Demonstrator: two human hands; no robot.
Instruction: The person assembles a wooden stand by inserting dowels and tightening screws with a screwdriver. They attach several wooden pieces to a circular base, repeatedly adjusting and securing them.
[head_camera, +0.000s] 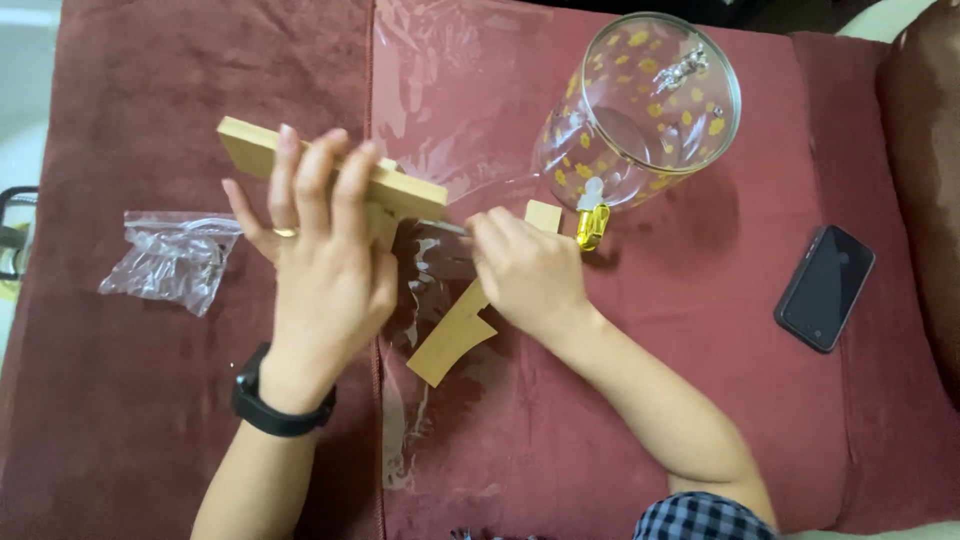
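My left hand (320, 255) grips a flat light wooden bar (330, 168) from above, fingers curled over its top edge; a ring and a black wristband show on that arm. My right hand (525, 270) is closed around something thin that points at the joint under the bar; I cannot tell what it is. A second notched wooden piece (455, 335) runs diagonally beneath my right hand, and its far end (545, 214) pokes out above the knuckles. Everything rests on a dark red cushion (160, 400).
A glass jar with yellow flower print and a gold tap (640, 110) lies on its side at the upper right. A black phone (825, 287) lies at the right. A small clear plastic bag (170, 255) sits left, and a clear plastic sheet (450, 110) covers the middle cushion.
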